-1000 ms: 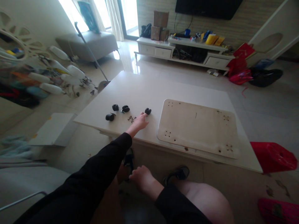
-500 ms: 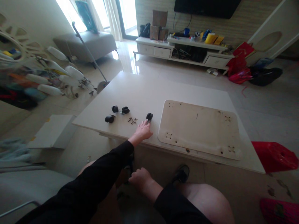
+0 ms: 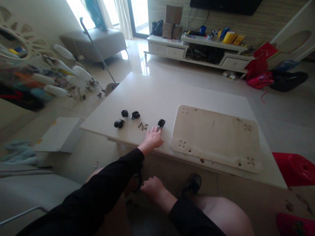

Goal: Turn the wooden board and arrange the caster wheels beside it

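Note:
My left hand reaches over the near edge of the white table, its fingers stretched out and touching the metal end of a black caster wheel. Left of it lies a small heap of dark screws. Beyond the screws are three more casters: one at the back, one beside it and one nearer me. My right hand is closed below the table edge, above my lap; whatever it may hold is hidden. To the right rests a flat beige board with screw holes at its corners.
The white table stands before my knees. A red plastic stool is by its right end, a white box on the floor at left. Further back are a cluttered TV cabinet, a grey bench and bags.
The whole view has shifted slightly, so things appear a little further right. My left hand stays at the same caster, and my right hand remains closed over my lap.

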Motion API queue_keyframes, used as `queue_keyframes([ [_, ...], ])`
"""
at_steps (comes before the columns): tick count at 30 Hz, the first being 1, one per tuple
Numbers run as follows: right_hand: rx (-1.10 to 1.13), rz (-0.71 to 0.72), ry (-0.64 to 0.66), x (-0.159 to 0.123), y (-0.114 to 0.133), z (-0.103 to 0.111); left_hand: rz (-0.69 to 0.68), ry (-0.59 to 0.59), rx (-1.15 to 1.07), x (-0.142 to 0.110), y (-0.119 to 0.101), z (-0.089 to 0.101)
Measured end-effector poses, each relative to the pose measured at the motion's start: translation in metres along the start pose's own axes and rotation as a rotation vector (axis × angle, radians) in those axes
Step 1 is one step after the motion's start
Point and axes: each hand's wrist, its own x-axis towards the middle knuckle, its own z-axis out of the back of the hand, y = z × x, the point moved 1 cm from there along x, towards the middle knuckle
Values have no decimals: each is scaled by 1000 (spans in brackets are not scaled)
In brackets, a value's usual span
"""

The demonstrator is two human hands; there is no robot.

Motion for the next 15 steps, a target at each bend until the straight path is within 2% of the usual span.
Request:
queue_keyframes([
  [15, -15, -8, 24, 1, 2, -3, -13, -12, -15, 2, -3, -2],
])
